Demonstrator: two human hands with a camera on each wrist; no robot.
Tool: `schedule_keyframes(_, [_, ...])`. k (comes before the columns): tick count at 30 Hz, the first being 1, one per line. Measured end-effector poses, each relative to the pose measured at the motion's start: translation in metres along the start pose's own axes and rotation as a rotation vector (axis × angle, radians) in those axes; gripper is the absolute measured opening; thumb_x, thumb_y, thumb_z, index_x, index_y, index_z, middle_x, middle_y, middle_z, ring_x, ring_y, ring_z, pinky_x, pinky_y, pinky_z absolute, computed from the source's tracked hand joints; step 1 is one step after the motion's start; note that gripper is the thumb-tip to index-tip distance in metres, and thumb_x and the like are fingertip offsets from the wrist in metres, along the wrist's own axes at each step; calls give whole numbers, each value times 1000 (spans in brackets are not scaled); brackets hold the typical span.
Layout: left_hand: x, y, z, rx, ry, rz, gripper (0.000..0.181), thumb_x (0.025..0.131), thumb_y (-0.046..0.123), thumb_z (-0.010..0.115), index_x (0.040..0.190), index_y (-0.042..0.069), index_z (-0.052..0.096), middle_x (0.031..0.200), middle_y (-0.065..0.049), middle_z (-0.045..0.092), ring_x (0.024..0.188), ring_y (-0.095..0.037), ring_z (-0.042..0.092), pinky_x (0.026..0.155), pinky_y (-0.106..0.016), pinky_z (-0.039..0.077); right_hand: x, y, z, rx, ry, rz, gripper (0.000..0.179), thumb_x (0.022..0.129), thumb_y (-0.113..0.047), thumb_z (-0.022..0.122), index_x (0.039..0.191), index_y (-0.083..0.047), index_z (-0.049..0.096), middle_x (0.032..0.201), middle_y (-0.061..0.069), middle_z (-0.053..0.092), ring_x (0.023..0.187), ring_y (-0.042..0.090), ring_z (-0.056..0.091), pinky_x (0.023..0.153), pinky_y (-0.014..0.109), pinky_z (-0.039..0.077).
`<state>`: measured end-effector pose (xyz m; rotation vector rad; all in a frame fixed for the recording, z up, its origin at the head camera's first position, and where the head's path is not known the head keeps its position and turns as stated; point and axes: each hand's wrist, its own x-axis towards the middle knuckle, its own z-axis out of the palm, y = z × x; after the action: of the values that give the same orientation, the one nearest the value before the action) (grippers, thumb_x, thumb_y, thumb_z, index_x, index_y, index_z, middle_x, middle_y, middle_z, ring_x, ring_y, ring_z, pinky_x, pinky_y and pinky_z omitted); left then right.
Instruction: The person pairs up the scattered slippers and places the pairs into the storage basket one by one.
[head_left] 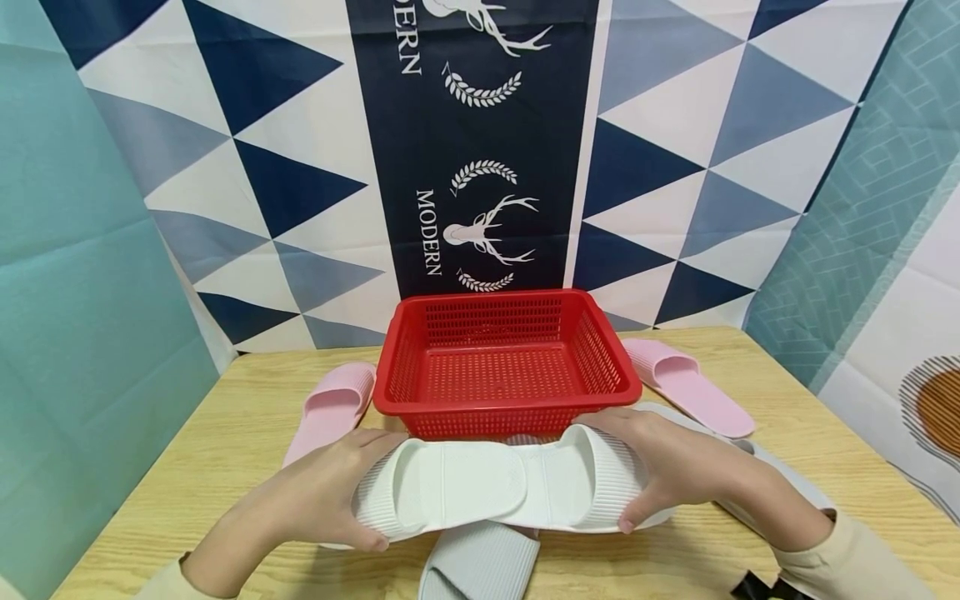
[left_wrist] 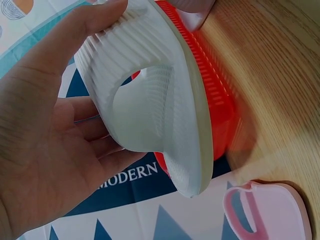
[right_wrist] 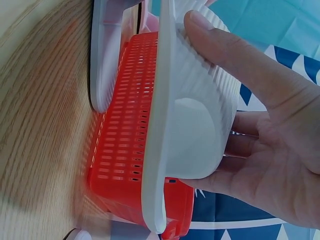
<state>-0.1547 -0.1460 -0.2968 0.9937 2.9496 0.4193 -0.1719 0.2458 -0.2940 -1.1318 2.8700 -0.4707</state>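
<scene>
Two white slippers are held up level, heel ends overlapping in the middle. My left hand (head_left: 330, 487) grips the left white slipper (head_left: 457, 483) round its ribbed strap, the thumb on the near side. Around the strap of the right white slipper (head_left: 558, 483) curl the fingers and thumb of my right hand (head_left: 671, 458). In both wrist views the slippers are off the table, in front of the red basket (head_left: 506, 408). Below them lies a grey slipper (head_left: 480, 562), partly hidden.
Pink slippers lie either side of the basket, one at left (head_left: 333, 408) and one at right (head_left: 693, 387). Another grey slipper (head_left: 787, 479) is partly behind my right arm. A patterned cloth (head_left: 300, 167) hangs behind the wooden table (head_left: 195, 433).
</scene>
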Motion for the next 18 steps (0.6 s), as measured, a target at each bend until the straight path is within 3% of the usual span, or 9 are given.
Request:
schedule_keyframes(5, [1, 1, 1, -21, -18, -32, 94, 57, 41, 88, 137, 12, 49, 130, 0, 57, 110, -12, 53, 86, -35, 55, 1, 0, 0, 6, -6, 3, 94, 56, -55, 86, 134, -18, 50, 125, -12, 59, 108, 6, 54, 95, 30, 50])
schedule_keyframes(18, [3, 2, 0, -12, -21, -20, 96, 57, 44, 88, 138, 13, 48, 135, -2, 55, 116, -17, 53, 89, -41, 55, 2, -1, 0, 5, -2, -3, 97, 55, -54, 87, 135, -16, 49, 126, -12, 58, 110, 7, 54, 96, 33, 50])
